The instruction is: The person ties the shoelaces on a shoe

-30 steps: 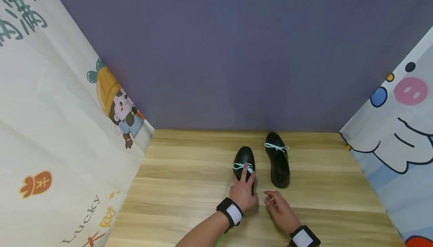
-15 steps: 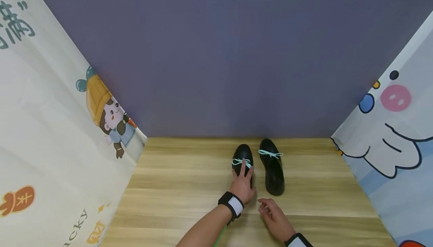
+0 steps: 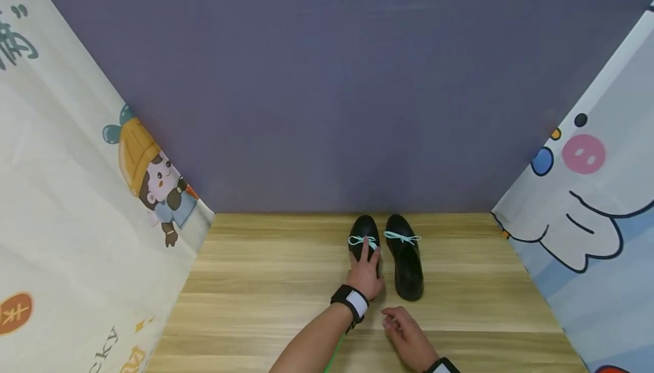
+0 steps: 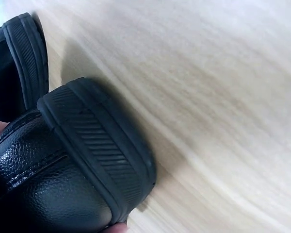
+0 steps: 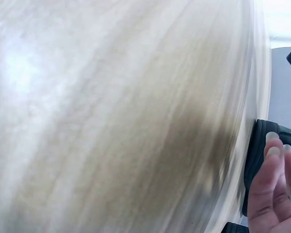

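Two black lace-up shoes with mint-green laces tied in bows stand side by side, toes near the back wall. My left hand [image 3: 364, 275] grips the left shoe [image 3: 364, 226] from above, its fingers spread along the upper and covering the rear part. In the left wrist view the heel of that left shoe [image 4: 102, 141] shows ribbed sole edging, with bits of my hand on both sides. The right shoe [image 3: 407, 268] is untouched, a narrow gap away. Nearer the front, my right hand [image 3: 410, 336] hovers with loosely curled fingers and holds nothing.
The shoes stand on a wood-grain surface [image 3: 265, 282]. A plain dark purple-grey wall [image 3: 327, 95] rises right behind the toes. Printed cartoon sheets, a left sheet [image 3: 61, 202] and a right sheet [image 3: 603, 237], flank the surface.
My left hand has slid the left shoe forward and closer to the right shoe; the toes now lie about level. The whole head view has shifted a little. The right hand stays loosely curled.
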Tool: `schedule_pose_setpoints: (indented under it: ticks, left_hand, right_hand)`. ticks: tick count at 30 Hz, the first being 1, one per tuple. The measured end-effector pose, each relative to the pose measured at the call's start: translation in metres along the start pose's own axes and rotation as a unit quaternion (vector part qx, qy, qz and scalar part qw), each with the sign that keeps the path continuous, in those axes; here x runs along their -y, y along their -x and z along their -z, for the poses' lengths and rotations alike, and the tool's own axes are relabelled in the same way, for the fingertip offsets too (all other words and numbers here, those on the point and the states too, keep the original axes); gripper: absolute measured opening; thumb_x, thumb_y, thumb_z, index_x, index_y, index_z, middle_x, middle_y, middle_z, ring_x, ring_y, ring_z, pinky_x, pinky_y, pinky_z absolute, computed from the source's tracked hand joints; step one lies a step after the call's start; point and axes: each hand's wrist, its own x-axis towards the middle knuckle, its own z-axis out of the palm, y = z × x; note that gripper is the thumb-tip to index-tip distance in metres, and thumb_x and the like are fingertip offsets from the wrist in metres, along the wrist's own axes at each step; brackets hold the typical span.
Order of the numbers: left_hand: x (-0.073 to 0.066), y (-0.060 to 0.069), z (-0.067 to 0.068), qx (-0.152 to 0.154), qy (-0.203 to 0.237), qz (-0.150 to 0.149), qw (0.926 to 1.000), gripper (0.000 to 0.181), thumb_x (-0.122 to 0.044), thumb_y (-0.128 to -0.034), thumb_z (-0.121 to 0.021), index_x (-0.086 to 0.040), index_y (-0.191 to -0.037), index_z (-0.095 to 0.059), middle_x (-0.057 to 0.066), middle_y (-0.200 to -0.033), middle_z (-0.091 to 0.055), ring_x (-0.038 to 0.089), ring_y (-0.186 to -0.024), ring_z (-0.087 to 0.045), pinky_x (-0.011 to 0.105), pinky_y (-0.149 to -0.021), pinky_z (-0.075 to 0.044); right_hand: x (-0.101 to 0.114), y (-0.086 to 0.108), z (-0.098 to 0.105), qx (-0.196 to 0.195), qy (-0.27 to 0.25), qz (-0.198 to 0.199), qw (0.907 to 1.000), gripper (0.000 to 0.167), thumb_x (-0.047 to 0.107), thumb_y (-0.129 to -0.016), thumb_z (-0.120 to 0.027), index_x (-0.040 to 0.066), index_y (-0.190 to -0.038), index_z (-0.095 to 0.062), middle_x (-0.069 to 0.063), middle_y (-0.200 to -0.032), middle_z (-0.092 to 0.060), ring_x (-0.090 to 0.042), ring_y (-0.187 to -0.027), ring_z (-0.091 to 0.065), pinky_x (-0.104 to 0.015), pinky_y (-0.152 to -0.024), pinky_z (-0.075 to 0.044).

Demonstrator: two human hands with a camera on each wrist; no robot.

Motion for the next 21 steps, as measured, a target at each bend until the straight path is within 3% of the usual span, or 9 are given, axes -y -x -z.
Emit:
schedule_pose_setpoints:
  ticks: [12,21]
  left_hand:
    - [0.005,0.002,0.006,-0.038,0.021,-0.014,0.9989,0.074,-0.053,-0.0935,-0.064,-0.016,-0.153,-0.041,0.017,-0.163,-0.024,0.052,-0.132,-0.044,0.048,-0.068,-0.057]
    - [0.023,0.019,0.017,-0.07,0.061,-0.009,0.9956,0.075,-0.059,-0.0981,-0.052,-0.008,-0.151,-0.041,0.019,-0.158,-0.034,0.044,-0.132,-0.047,0.053,-0.083,-0.055]
  right_hand:
    - [-0.002,-0.016,0.008,0.017,0.011,0.016,0.9997,0.021,0.008,-0.101,-0.059,0.001,-0.121,-0.06,0.002,-0.096,-0.056,-0.002,-0.086,-0.056,-0.025,-0.068,-0.051]
    - [-0.003,-0.026,0.028,-0.023,0.048,0.044,0.9976,0.024,-0.003,-0.095,-0.062,-0.002,-0.119,-0.06,0.0,-0.094,-0.058,-0.002,-0.083,-0.057,-0.025,-0.066,-0.051]
